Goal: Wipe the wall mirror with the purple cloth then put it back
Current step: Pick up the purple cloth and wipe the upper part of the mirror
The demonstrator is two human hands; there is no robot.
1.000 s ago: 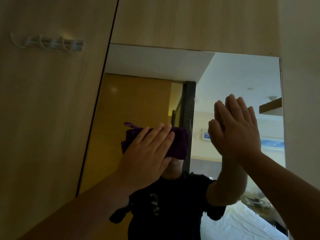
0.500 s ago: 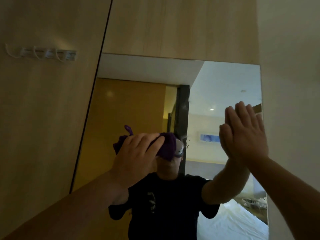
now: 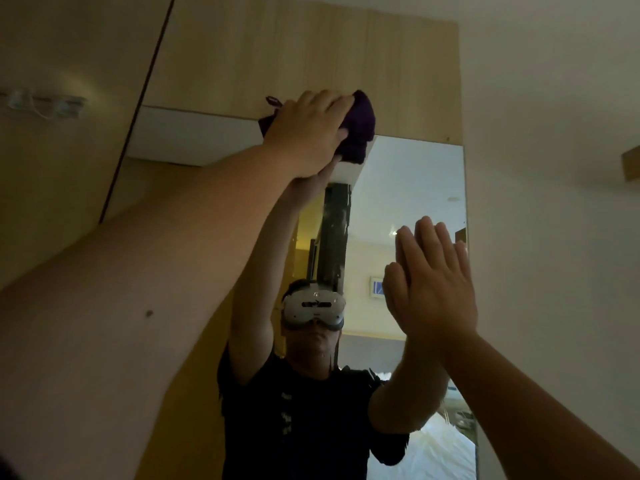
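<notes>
Up at the top edge of the wall mirror (image 3: 408, 188), the left hand (image 3: 306, 133) presses the bunched purple cloth (image 3: 360, 128) against the glass, fingers curled over it, so the arm's reach puts weight behind the wipe. Meanwhile the right hand (image 3: 433, 289) lies flat on the glass near the right edge, all fingers straight and holding nothing, apparently bracing the body. Wiping looks unfinished; 2 steps remain.
</notes>
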